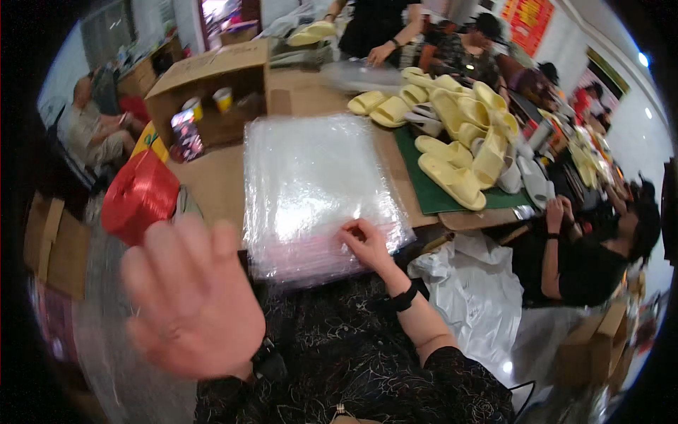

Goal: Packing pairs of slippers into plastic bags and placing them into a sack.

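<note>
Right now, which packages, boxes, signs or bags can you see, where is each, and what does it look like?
Stack of clear plastic bags: table centre, square, glossy; right hand pinches its near edge.
Open cardboard box: far left of table, brown, cups inside.
Red bundle: left table edge, rounded, shiny.
Red wall poster: top right, rectangular.
White plastic bag: below right table edge, crumpled.
Left hand: raised, blurred, empty.

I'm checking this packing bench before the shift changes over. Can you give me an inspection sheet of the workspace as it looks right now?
Surface: cardboard-covered table with a green mat.
Job's things: stack of clear plastic bags.
Clutter: pale yellow slippers, open cardboard box, red twine roll.
Hands: right hand pinches the stack's near edge; left hand raised, open, blurred, holding nothing.
Cables: thin dark cord at lower right.
Surroundings: other people seated around the table.
</note>
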### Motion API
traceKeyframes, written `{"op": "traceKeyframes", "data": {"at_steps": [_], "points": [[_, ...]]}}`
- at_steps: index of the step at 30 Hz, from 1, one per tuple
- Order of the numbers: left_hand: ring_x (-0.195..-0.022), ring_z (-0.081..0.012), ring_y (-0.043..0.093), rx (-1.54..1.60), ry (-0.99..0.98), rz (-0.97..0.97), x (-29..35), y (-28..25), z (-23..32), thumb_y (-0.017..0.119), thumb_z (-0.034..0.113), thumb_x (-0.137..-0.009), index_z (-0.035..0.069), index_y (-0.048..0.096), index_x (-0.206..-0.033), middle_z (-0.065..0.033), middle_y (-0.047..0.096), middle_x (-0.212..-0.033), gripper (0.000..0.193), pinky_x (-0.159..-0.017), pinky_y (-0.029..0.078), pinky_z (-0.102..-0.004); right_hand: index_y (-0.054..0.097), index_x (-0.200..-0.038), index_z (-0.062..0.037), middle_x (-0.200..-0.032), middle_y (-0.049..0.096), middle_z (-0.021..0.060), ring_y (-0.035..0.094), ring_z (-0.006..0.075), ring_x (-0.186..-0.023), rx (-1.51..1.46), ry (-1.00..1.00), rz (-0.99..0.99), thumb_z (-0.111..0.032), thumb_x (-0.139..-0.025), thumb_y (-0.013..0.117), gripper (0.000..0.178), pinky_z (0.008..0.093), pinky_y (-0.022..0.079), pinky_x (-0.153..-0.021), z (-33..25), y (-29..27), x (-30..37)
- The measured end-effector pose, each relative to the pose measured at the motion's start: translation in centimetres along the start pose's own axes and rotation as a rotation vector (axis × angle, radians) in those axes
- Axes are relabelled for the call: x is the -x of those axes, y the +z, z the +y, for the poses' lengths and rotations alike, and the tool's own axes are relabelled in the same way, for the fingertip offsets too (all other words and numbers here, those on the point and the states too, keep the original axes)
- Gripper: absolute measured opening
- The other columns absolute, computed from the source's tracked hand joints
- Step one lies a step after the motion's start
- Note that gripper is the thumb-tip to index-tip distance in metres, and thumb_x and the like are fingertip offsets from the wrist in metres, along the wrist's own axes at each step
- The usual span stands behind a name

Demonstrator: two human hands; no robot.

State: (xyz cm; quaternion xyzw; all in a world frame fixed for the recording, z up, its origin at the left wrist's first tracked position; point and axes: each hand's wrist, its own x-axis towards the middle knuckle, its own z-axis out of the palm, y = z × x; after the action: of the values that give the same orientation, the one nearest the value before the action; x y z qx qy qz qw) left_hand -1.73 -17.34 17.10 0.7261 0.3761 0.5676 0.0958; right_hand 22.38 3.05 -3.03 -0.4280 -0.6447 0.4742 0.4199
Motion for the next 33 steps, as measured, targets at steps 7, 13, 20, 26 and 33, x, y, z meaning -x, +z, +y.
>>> {"op": "traceKeyframes", "data": {"at_steps": [7, 13, 20, 26, 33], "points": [[-0.135, -0.0410, 0.038, -0.453, -0.136, -0.256, -3.7, 10.9, -16.0, 0.060, 0.028, -0.092, 0.004, 0.054, -0.129, -0.0221, 0.043, -0.146, 0.045, -0.111, 0.031, -0.0500, 0.066, -0.107, -0.0045, -0.093, 0.067, 0.0061, 0.062, 0.0123, -0.079, -0.111, -0.026, -0.092, -0.015, -0.090, 0.066, 0.020, 0.0261, 0.050, -0.069, -3.4, -3.1, 1.0], [-0.140, -0.0406, 0.031, -0.652, -0.221, -0.442, 0.7, 10.7, -21.9, 0.057, 0.039, -0.092, 0.010, 0.052, -0.138, -0.0204, 0.041, -0.149, 0.055, -0.116, 0.017, -0.0556, 0.057, -0.120, 0.0001, -0.121, 0.056, 0.0268, 0.051, 0.0386, -0.115, 0.757, -0.248, 0.818, -0.037, -0.083, 0.070, 0.054, 0.0481, 0.042, -0.096, -3.6, -17.0, -4.4], [-0.140, -0.0393, 0.033, -0.647, -0.222, -0.403, 1.3, 10.8, -23.3, 0.059, 0.042, -0.091, 0.012, 0.053, -0.138, -0.0185, 0.042, -0.149, 0.056, -0.116, 0.017, -0.0560, 0.035, -0.142, -0.0024, -0.140, 0.037, 0.0331, 0.039, 0.0478, -0.129, 0.911, 0.745, 0.876, -0.051, -0.072, 0.074, 0.093, 0.0502, 0.033, -0.109, -0.5, -26.8, -8.3], [-0.141, -0.0383, 0.032, -0.643, -0.235, -0.375, 1.6, 10.7, -22.8, 0.058, 0.044, -0.091, 0.014, 0.054, -0.137, -0.0170, 0.042, -0.149, 0.055, -0.117, 0.017, -0.0544, 0.046, -0.134, -0.0059, -0.125, 0.048, 0.0217, 0.046, 0.0394, -0.114, 1.097, -0.010, 1.172, -0.018, -0.066, 0.075, 0.076, 0.0485, 0.036, -0.102, -6.7, -23.6, -7.1], [-0.140, -0.0383, 0.034, -0.642, -0.236, -0.333, 1.6, 10.7, -22.4, 0.056, 0.044, -0.092, 0.013, 0.054, -0.136, -0.0178, 0.043, -0.148, 0.054, -0.117, 0.017, -0.0543, 0.053, -0.127, -0.0109, -0.127, 0.048, 0.0183, 0.045, 0.0390, -0.116, 1.058, -0.726, 0.915, -0.011, -0.066, 0.070, 0.064, 0.0486, 0.035, -0.102, -18.6, -18.8, -6.1]]}}
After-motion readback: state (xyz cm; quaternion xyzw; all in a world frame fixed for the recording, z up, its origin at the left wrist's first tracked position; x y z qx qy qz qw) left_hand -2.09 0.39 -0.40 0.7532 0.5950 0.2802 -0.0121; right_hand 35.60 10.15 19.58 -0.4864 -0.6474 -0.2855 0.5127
